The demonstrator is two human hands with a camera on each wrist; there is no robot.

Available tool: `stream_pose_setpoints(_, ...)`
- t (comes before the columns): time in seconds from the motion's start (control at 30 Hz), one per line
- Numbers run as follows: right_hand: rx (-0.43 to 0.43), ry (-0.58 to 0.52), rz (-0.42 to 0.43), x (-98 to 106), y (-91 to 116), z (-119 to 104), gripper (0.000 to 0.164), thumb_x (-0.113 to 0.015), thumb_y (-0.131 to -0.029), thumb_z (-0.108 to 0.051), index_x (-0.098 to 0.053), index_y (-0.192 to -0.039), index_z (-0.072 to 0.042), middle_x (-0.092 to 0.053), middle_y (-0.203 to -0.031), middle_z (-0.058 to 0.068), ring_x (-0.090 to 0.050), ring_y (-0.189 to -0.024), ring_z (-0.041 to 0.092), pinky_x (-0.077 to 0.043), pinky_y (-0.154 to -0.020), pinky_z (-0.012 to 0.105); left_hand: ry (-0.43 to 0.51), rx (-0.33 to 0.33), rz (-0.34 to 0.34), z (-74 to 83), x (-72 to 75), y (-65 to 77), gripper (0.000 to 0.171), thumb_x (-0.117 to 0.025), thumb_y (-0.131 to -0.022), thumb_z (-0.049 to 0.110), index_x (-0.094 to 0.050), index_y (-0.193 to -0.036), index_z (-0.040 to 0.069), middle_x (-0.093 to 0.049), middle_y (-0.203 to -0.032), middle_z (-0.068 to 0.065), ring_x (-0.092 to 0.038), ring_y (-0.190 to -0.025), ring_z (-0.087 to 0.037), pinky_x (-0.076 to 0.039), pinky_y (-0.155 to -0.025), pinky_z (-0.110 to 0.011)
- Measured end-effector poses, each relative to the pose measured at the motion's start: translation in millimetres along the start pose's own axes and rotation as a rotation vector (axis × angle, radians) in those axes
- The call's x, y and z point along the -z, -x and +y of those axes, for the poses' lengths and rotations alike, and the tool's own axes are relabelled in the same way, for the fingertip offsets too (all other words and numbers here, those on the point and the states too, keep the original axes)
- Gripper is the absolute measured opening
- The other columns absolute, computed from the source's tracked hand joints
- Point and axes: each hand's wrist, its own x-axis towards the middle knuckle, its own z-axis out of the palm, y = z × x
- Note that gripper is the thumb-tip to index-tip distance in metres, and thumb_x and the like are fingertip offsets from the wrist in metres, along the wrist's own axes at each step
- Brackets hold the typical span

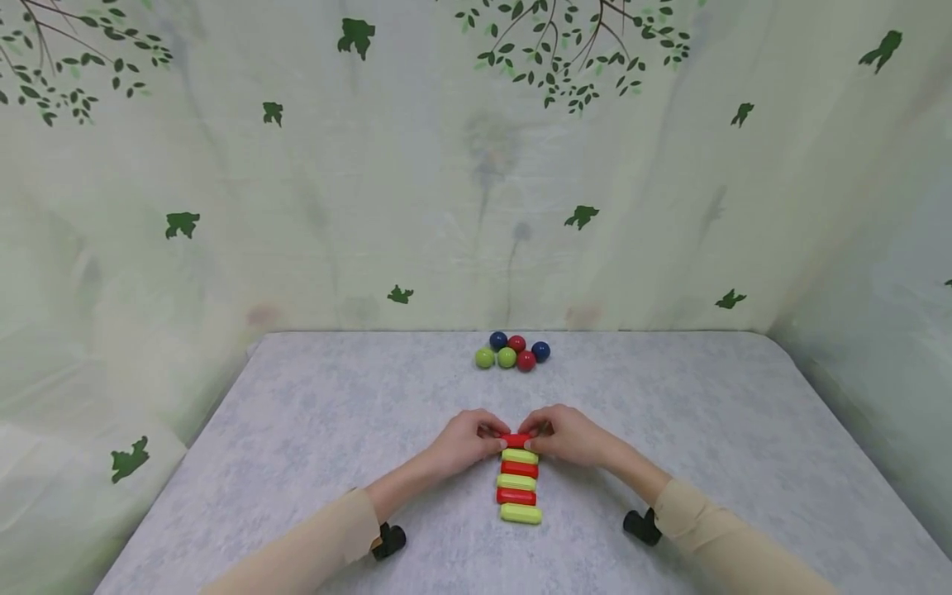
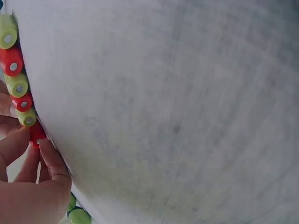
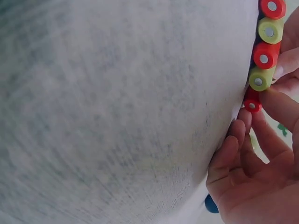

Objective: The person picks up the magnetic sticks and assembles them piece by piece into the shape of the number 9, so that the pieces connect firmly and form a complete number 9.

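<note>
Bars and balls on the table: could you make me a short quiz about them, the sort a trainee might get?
1. True or false: the bars alternate red and yellow along the row.
2. How many blue balls lie beyond the row?
3. Which bar do the left hand and right hand both hold?

Key:
1. True.
2. Two.
3. The far red bar.

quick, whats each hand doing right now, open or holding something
Left hand: closed, pinching the left end of the farthest red bar.
Right hand: closed, pinching that bar's right end.
</note>
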Motion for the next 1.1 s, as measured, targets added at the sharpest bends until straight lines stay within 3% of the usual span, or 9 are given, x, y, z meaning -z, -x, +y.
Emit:
stream_pose_setpoints(0.4,-0.018,0.044,0.044,1,-5,-2,0.010,-0.066,-0.092,-0.006,-0.067,-0.101,-0.011,-0.061,-0.088,-0.003,-0.055,-0.081,0.017,-0.048,-0.076,0.035,-0.166,-0.066,0.028,3.8,-3.4,-7.2,0.013,-0.067,-0.091,0.006,-0.071,-0.103,0.004,-0.057,-0.086,0.001,-0.052,-0.077,-0.014,-0.045,-0.067,-0.027)
stream_pose_setpoints(0.63,-0.046,0.013,0.111,4,-14,-4,0.011,-0.067,-0.092,-0.008,-0.067,-0.101,-0.013,-0.062,-0.092,-0.003,-0.056,-0.083,0.017,-0.050,-0.077,0.035,-0.097,-0.016,0.057,1.3,4.1,-17.1,0.013,-0.066,-0.093,0.008,-0.069,-0.106,0.007,-0.060,-0.087,0.000,-0.053,-0.077,-0.016,-0.046,-0.065,-0.028)
stream_pose_setpoints(0.9,-0.034,-0.033,0.201,10,-39,-2,0.011,-0.067,-0.090,-0.006,-0.070,-0.100,-0.011,-0.065,-0.094,-0.001,-0.058,-0.085,0.018,-0.050,-0.076,0.034,-0.050,0.015,0.154,-1.0,13.3,-37.4,0.015,-0.065,-0.092,0.006,-0.070,-0.106,0.004,-0.064,-0.091,-0.004,-0.054,-0.079,-0.019,-0.047,-0.068,-0.030)
stream_pose_setpoints(1.1,-0.091,-0.033,0.251,9,-52,-5,0.011,-0.068,-0.091,-0.007,-0.070,-0.101,-0.011,-0.064,-0.095,0.001,-0.058,-0.086,0.020,-0.052,-0.073,0.032,-0.091,0.001,0.196,-3.9,15.2,-53.3,0.014,-0.065,-0.092,0.007,-0.070,-0.105,0.006,-0.065,-0.095,-0.003,-0.055,-0.083,-0.018,-0.048,-0.072,-0.030)
